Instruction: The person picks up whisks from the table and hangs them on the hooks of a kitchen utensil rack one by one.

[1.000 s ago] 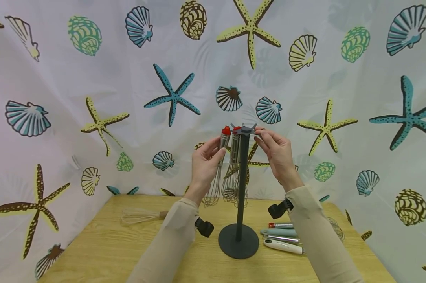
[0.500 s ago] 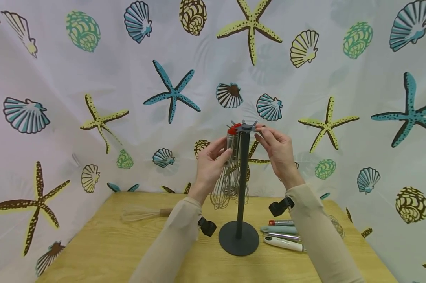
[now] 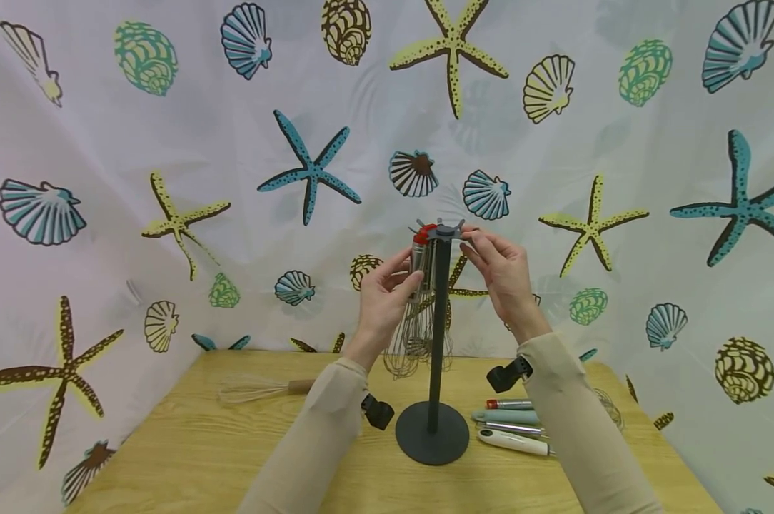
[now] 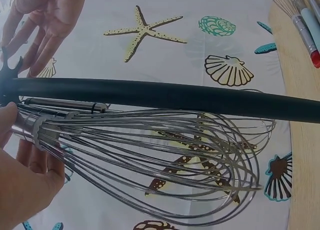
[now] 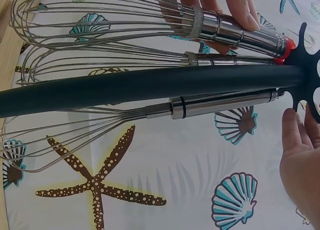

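Note:
A dark grey utensil rack [image 3: 437,335] stands on a round base, with a ring of hooks at its top. My left hand [image 3: 382,303] grips the steel handle of a whisk [image 5: 240,37], wires pointing down, its red end right at a hook. Just behind it hangs a second red-ended whisk [image 5: 225,59]. A slimmer all-steel whisk [image 5: 222,105] hangs on the rack too, partly hidden by the pole in the head view. My right hand [image 3: 504,275] pinches one of the hooks on the opposite side of the ring.
Right of the base lie several utensils on the wooden table [image 3: 188,457]: a red-ended handle [image 3: 510,404], a light blue handle [image 3: 505,415] and a white handle [image 3: 514,442]. A wooden-handled whisk [image 3: 300,386] lies at the left. Patterned cloth [image 3: 361,93] hangs behind.
My left hand has moved slightly right with the whisk, bringing its red end from beside the ring to a hook, overlapping the other red-ended whisk. My right hand has stayed at the ring.

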A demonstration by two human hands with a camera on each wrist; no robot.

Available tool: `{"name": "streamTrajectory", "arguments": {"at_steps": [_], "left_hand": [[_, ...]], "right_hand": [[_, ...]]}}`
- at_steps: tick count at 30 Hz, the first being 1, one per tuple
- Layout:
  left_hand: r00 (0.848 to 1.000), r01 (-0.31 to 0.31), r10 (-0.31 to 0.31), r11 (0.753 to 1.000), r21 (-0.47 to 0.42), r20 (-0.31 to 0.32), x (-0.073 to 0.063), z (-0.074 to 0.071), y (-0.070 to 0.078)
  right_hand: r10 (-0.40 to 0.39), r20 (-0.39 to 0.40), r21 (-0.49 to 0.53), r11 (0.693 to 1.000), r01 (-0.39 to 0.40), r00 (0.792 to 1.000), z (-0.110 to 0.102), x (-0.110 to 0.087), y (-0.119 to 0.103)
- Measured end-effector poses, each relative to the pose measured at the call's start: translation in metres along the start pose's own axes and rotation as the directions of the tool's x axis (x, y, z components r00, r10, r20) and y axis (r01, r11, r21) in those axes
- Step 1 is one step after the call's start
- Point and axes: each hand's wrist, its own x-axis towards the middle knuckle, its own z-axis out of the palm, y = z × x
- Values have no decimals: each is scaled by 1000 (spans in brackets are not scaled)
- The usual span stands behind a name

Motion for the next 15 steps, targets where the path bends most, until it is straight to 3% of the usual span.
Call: {"name": "streamTrajectory", "arguments": {"at_steps": [8, 12, 15], "left_hand": [[1000, 8, -8, 1000, 7, 18, -3, 0, -2], [1000, -13, 12, 999, 30, 9, -6, -4, -5], [1000, 5, -4, 998, 56, -1, -10, -10, -10]], "right_hand": [[-10, 14, -31, 999, 11, 1000, -4, 0, 0], [-21, 34, -80, 997, 23, 999, -7, 2, 1], [-22, 30, -105, 994, 25, 999, -7, 2, 1]]}}
